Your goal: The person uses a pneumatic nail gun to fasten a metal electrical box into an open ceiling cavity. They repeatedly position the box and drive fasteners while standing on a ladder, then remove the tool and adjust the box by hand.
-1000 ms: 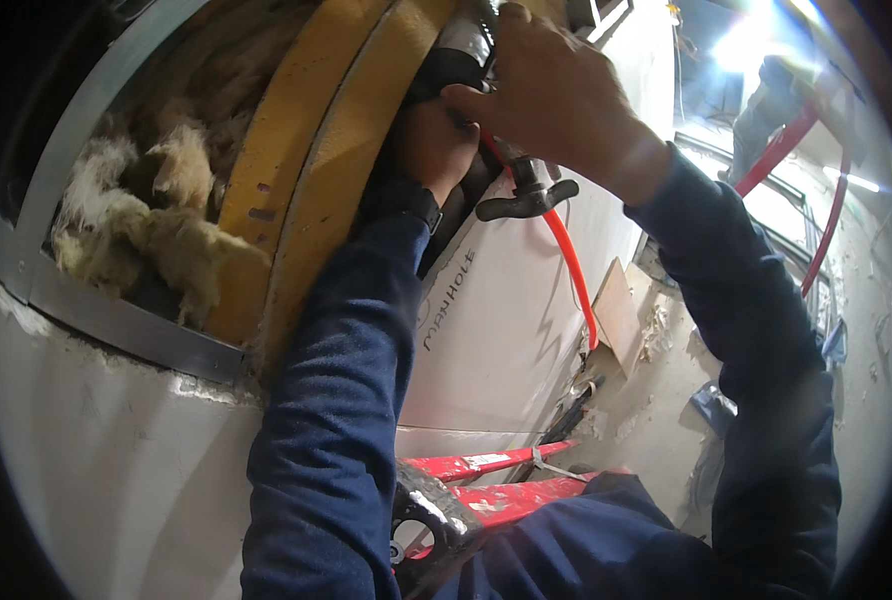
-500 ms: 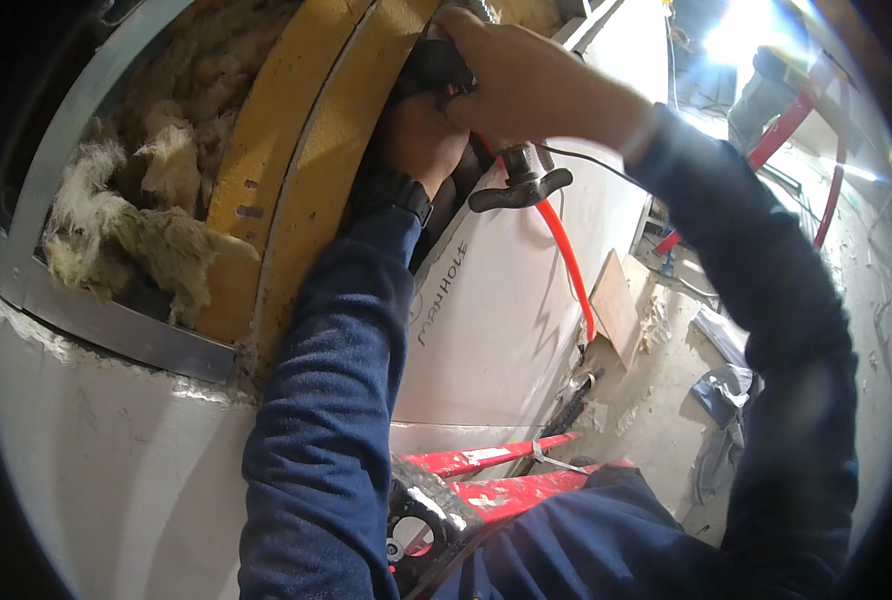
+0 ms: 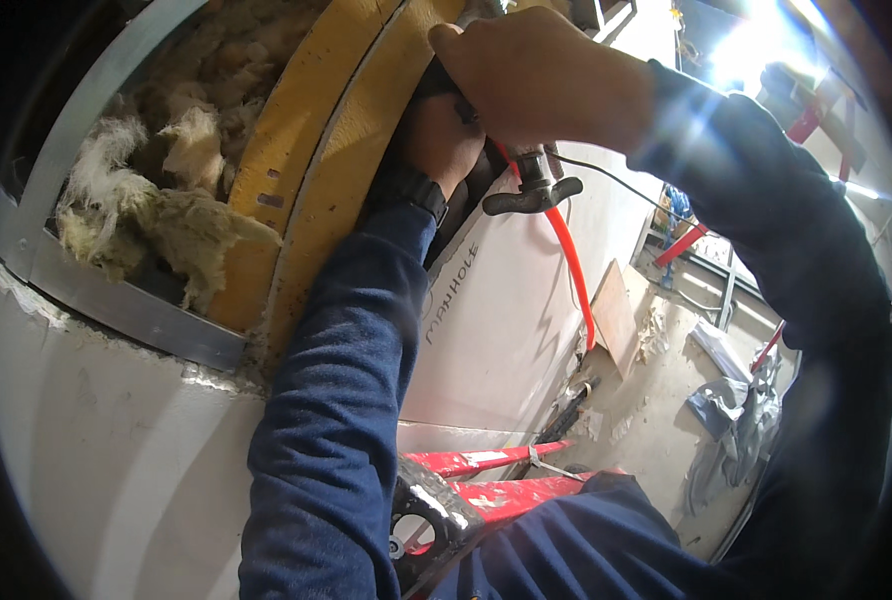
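Both my hands are up at the top centre, close against the yellow curved beam (image 3: 341, 140). My left hand (image 3: 444, 140), with a black watch at its wrist, is closed round a dark object that is mostly hidden. Just above it my right hand (image 3: 541, 75) is bent over the same spot, its fingers curled and their tips largely out of sight. A greyish metal part (image 3: 483, 10) shows beyond the right hand's knuckles. Below the hands hangs a dark two-winged handle (image 3: 534, 197), touched by neither hand. An orange-red hose (image 3: 572, 255) runs down behind it.
Torn mineral wool (image 3: 181, 215) bulges from a grey metal frame (image 3: 141, 305) at left. A white panel (image 3: 496, 330) with handwriting stands below my hands. Red ladder rails (image 3: 516, 495) lie near my legs. Grey sheeting (image 3: 736, 440) and a board (image 3: 616, 315) lie at right.
The view has shifted slightly, so the beam and handle sit further right. My right hand has moved a little to the right and down, covering more of the dark object.
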`<state>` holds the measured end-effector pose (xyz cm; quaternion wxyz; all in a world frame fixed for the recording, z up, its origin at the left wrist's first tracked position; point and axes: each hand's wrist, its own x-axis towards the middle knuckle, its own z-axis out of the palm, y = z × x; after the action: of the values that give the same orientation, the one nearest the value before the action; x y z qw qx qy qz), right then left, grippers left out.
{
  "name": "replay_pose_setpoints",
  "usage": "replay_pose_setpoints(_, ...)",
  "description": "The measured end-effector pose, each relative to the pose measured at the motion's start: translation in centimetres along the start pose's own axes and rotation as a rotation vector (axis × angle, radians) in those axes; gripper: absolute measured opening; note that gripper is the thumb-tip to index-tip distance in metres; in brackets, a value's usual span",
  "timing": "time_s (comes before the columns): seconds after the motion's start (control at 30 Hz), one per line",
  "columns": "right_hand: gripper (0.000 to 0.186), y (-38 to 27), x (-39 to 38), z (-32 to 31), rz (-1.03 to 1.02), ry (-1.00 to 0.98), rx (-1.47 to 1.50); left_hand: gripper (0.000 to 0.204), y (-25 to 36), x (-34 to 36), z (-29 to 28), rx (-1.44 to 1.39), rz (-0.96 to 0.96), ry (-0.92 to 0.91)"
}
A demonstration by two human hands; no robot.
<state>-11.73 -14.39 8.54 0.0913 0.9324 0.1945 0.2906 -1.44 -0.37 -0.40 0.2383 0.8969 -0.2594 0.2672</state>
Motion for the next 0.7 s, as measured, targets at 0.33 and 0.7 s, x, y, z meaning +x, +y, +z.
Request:
replay_pose_setpoints(0.33,0.045,2.6,-0.4,1.9,-0.316,0.155,0.075,0.019,-0.4,-0.2,0.1,-0.075,0.172,0.082)
replay_pose_setpoints(0.7,0.027,5.7,-0.9,-0.9,-0.044,-0.048,0.279,0.021,-0.7,0.2,0.2,-0.147,0.046,0.03)
